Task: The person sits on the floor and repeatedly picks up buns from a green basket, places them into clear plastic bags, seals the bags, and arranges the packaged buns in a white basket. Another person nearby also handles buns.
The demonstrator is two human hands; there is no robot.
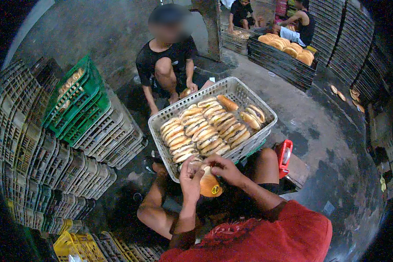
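Fingers of the left hand and right hand curl narrowly around a wrapped golden bun, held just at the near edge of the white plastic crate full of rows of long filled rolls. From left to right across the dark, wet concrete floor stand stacked grey crates with a green crate tilted on top, a crouching person in black touching the white crate's far side, and black trays of round buns. Shiny and orange-brown, the held bun carries a small round yellow sticker.

1 white basket, approx 25 buns; 1 green crate; 3 other people.
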